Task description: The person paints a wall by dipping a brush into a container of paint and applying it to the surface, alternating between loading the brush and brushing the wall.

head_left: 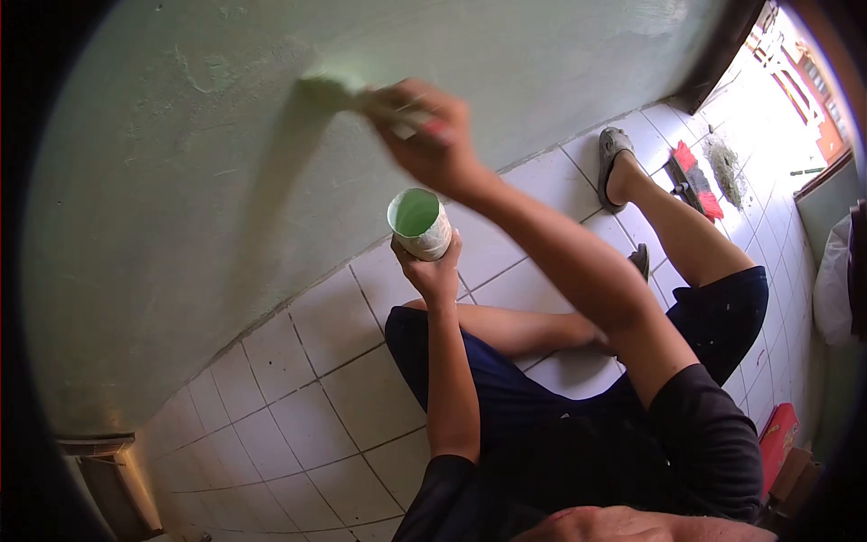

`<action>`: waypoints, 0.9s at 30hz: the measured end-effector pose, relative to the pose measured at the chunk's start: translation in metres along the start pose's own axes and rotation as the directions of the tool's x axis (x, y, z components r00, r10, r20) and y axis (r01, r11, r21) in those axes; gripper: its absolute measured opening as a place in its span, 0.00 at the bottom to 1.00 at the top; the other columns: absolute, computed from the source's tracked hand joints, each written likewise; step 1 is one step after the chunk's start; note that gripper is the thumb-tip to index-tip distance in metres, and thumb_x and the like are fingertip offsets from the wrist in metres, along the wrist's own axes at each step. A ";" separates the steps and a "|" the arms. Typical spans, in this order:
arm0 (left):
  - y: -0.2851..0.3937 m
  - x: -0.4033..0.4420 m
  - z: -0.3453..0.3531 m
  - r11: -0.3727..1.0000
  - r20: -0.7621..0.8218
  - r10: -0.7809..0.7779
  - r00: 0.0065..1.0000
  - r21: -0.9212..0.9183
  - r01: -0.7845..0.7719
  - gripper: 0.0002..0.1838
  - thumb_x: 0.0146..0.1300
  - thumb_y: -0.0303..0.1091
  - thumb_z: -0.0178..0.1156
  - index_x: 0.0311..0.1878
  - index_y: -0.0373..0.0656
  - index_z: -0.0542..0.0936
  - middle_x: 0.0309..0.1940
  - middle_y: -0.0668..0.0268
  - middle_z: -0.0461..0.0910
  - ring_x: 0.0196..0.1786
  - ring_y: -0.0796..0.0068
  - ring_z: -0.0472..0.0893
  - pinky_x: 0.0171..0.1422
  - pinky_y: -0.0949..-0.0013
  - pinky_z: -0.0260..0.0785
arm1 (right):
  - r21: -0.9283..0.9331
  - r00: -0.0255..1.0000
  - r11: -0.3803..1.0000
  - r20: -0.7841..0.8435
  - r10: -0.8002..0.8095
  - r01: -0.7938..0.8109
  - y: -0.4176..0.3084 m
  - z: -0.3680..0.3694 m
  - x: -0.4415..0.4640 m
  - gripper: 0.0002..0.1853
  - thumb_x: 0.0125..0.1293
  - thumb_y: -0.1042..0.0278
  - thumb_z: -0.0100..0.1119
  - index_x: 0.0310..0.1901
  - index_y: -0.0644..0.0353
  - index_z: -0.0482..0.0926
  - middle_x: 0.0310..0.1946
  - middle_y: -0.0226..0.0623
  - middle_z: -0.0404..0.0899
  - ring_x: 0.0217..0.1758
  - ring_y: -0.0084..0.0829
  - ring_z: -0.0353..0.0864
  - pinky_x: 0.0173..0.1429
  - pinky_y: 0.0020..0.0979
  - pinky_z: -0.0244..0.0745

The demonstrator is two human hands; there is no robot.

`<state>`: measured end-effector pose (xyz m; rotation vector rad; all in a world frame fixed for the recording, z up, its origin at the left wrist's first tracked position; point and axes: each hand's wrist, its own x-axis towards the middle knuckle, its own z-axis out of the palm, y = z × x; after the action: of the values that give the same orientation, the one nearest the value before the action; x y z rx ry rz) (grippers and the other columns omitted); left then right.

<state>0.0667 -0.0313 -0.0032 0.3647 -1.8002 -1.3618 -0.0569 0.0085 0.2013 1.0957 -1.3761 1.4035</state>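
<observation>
My left hand [432, 269] is wrapped round the lower part of a pale cup [433, 240], which is tilted and shows light green paint inside. Above it, my right hand [420, 131] grips a paintbrush [397, 116], somewhat blurred. The brush's bristles, coated in green, are against the green wall [226, 181], near a rough patch of its surface. A shadow falls on the wall below the brush.
White floor tiles [334, 316] meet the wall. My legs are folded on the floor. A red and black broom head [695, 185] lies beside a heap of debris [725, 167]. A white bag [833, 289] and a red object [778, 438] are at the right.
</observation>
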 end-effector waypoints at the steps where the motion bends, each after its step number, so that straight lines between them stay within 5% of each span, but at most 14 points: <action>1: -0.002 0.000 0.001 1.000 -0.008 0.008 1.000 0.018 -0.007 0.47 0.49 0.36 0.84 0.70 0.35 0.68 0.61 0.52 0.76 0.63 0.52 0.79 0.70 0.52 0.72 | -0.120 1.000 0.993 0.006 -0.003 0.004 0.016 -0.024 0.002 0.10 0.61 0.81 0.75 0.44 0.60 0.91 0.42 0.38 0.88 0.41 0.36 0.89 0.46 0.30 0.85; 4: 0.010 0.003 0.004 0.999 -0.032 0.010 0.999 0.037 -0.009 0.47 0.50 0.38 0.84 0.69 0.36 0.68 0.61 0.53 0.76 0.63 0.53 0.80 0.70 0.53 0.72 | -0.290 0.996 0.953 -0.041 0.083 -0.091 0.062 -0.102 0.002 0.10 0.66 0.81 0.72 0.47 0.60 0.91 0.47 0.38 0.90 0.47 0.30 0.90 0.53 0.30 0.85; 5: 0.012 0.003 0.004 0.999 -0.027 0.007 1.000 0.034 -0.006 0.47 0.50 0.38 0.84 0.69 0.36 0.68 0.61 0.53 0.76 0.63 0.53 0.80 0.70 0.53 0.72 | -0.263 0.970 0.935 -0.116 0.215 -0.239 0.078 -0.125 0.000 0.09 0.68 0.79 0.70 0.48 0.61 0.91 0.46 0.38 0.90 0.47 0.28 0.90 0.53 0.28 0.84; 8: 0.015 0.003 0.006 0.999 0.007 0.001 1.000 -0.044 -0.001 0.47 0.50 0.40 0.85 0.69 0.36 0.69 0.62 0.56 0.76 0.63 0.59 0.79 0.70 0.56 0.72 | -0.487 0.923 0.790 -0.288 0.257 -0.372 0.118 -0.193 0.008 0.08 0.69 0.71 0.69 0.46 0.65 0.90 0.41 0.36 0.92 0.43 0.27 0.90 0.51 0.27 0.82; 11: 0.015 0.004 0.007 0.999 0.013 -0.005 1.000 -0.039 0.005 0.47 0.50 0.41 0.85 0.69 0.36 0.68 0.61 0.56 0.76 0.63 0.60 0.79 0.70 0.56 0.72 | -0.260 0.779 0.825 -0.550 0.301 -0.502 0.146 -0.225 0.008 0.10 0.66 0.70 0.71 0.45 0.65 0.89 0.39 0.40 0.92 0.40 0.25 0.90 0.48 0.27 0.83; 14: 0.014 0.002 0.006 1.000 0.013 0.016 1.000 0.027 -0.016 0.48 0.50 0.42 0.86 0.69 0.36 0.68 0.62 0.56 0.76 0.63 0.60 0.79 0.70 0.56 0.72 | -0.366 0.763 0.799 -0.625 0.168 -0.477 0.142 -0.216 0.010 0.09 0.65 0.70 0.72 0.43 0.67 0.89 0.37 0.39 0.92 0.38 0.24 0.89 0.46 0.28 0.83; 15: 0.014 0.002 0.007 1.000 0.015 0.019 1.000 0.005 -0.019 0.48 0.49 0.42 0.85 0.69 0.36 0.69 0.61 0.56 0.76 0.63 0.59 0.79 0.70 0.55 0.72 | -0.380 0.776 0.778 -0.596 0.207 -0.500 0.138 -0.202 0.009 0.06 0.64 0.75 0.72 0.39 0.70 0.90 0.43 0.38 0.92 0.42 0.27 0.89 0.50 0.28 0.83; 16: 0.014 0.003 0.009 1.000 0.017 0.022 1.000 -0.020 -0.022 0.47 0.49 0.41 0.85 0.69 0.36 0.69 0.61 0.55 0.76 0.63 0.58 0.79 0.70 0.55 0.72 | -0.595 0.908 0.706 -0.385 0.169 -0.383 0.129 -0.186 0.003 0.05 0.65 0.76 0.71 0.40 0.68 0.90 0.43 0.36 0.91 0.42 0.27 0.88 0.51 0.29 0.82; 17: 0.016 0.003 0.011 1.000 0.026 0.022 0.999 -0.021 -0.022 0.47 0.49 0.41 0.85 0.69 0.36 0.69 0.61 0.55 0.76 0.63 0.58 0.79 0.70 0.55 0.72 | -0.274 0.880 0.926 -0.463 0.111 -0.261 0.146 -0.154 -0.011 0.05 0.66 0.78 0.70 0.42 0.67 0.89 0.41 0.35 0.90 0.42 0.28 0.87 0.51 0.30 0.81; 20: 0.017 0.003 0.015 1.000 0.022 -0.020 1.000 0.023 0.019 0.47 0.49 0.35 0.84 0.70 0.36 0.68 0.63 0.55 0.75 0.64 0.59 0.78 0.72 0.55 0.71 | -0.310 0.956 0.940 -0.291 0.046 -0.140 0.070 -0.073 -0.015 0.07 0.63 0.82 0.70 0.42 0.67 0.85 0.36 0.43 0.86 0.38 0.32 0.87 0.44 0.31 0.80; 23: 0.007 0.001 0.018 0.996 0.052 -0.023 0.998 -0.090 0.027 0.47 0.49 0.35 0.85 0.69 0.34 0.68 0.62 0.52 0.76 0.63 0.54 0.79 0.71 0.52 0.72 | -0.150 0.985 0.975 -0.075 0.153 -0.163 0.011 -0.019 -0.021 0.10 0.59 0.81 0.72 0.43 0.62 0.86 0.31 0.39 0.83 0.32 0.40 0.84 0.38 0.34 0.80; 27: 0.007 -0.001 0.018 1.000 0.058 0.013 0.998 0.013 -0.014 0.53 0.46 0.36 0.86 0.74 0.35 0.66 0.68 0.51 0.73 0.69 0.54 0.76 0.77 0.53 0.65 | -0.044 0.992 0.991 0.026 0.125 -0.124 -0.015 -0.007 -0.018 0.12 0.58 0.77 0.75 0.44 0.57 0.88 0.32 0.36 0.82 0.31 0.39 0.83 0.36 0.37 0.81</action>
<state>0.0554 -0.0168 0.0014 0.3224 -1.8568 -1.3640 -0.0382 0.0156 0.1871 1.0207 -1.5106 1.4451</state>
